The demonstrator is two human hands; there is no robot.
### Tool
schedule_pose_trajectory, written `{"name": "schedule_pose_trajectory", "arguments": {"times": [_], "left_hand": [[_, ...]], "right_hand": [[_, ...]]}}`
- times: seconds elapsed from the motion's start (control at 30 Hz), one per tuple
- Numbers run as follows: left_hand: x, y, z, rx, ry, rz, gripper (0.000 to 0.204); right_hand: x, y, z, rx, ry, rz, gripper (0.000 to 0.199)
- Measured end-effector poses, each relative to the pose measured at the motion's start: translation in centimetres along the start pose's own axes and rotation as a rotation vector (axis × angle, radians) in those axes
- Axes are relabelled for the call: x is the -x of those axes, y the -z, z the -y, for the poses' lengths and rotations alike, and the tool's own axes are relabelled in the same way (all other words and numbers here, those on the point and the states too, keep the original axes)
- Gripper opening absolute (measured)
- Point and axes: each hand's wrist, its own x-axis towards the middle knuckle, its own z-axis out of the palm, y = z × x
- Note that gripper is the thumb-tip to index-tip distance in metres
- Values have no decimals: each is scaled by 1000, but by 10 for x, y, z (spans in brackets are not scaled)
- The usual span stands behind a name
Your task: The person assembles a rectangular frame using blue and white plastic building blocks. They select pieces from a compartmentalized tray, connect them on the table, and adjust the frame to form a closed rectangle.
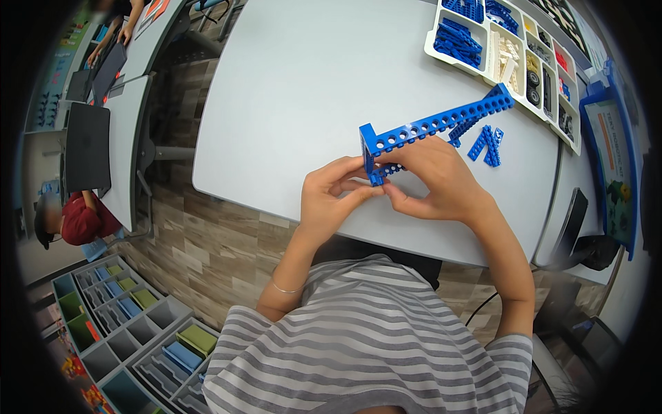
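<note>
Both hands hold a blue frame of toy building beams [441, 124] above the near part of the white table [289, 103]. My left hand [331, 190] pinches its lower left corner between thumb and fingers. From the other side, my right hand [441, 179] grips the same corner, its thumb close to my left thumb. One long beam with round holes slants up to the right over my right hand. Part of the frame's lower side is hidden behind that hand. Several loose blue beams [491, 145] lie on the table, right of the frame.
A white sorting tray [429, 50] at the far right holds blue, white, black and red pieces. A blue bin [624, 159] stands beyond the right edge. At left are a second table [131, 138] with a laptop [88, 146], and a person in red [86, 217]. Grey shelving [131, 334] stands lower left.
</note>
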Motion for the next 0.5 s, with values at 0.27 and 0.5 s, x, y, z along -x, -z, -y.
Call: {"name": "schedule_pose_trajectory", "arguments": {"times": [0.27,0.5], "left_hand": [[0,-1,-2,-165,-137,24,49],[1,-4,4,-405,-261,-21,55]], "right_hand": [[3,-3,0,122,-18,8,29],[6,-6,-5,291,43,54,42]]}}
